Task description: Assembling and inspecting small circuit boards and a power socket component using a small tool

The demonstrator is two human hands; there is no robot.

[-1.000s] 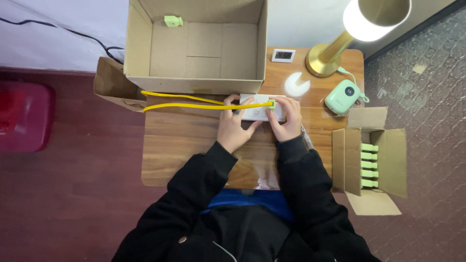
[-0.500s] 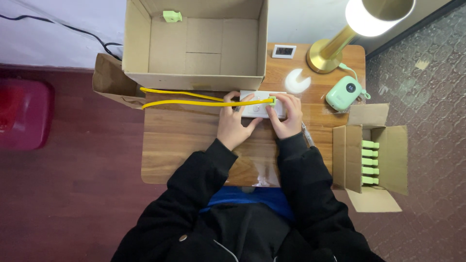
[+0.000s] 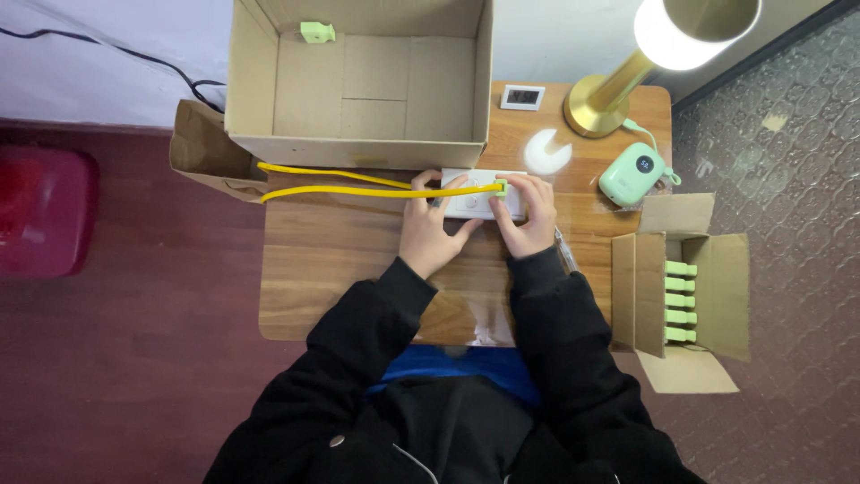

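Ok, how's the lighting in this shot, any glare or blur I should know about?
Head view: the lamp shade is blown out to white glare at top right; the wooden table is evenly lit and sharp; both hands, left hand and right hand, on the white box show no motion blur; the dark jacket loses detail.

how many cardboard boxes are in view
2: a large open box at the table's far edge, nearly empty, and a small open box off its right side holding green items.
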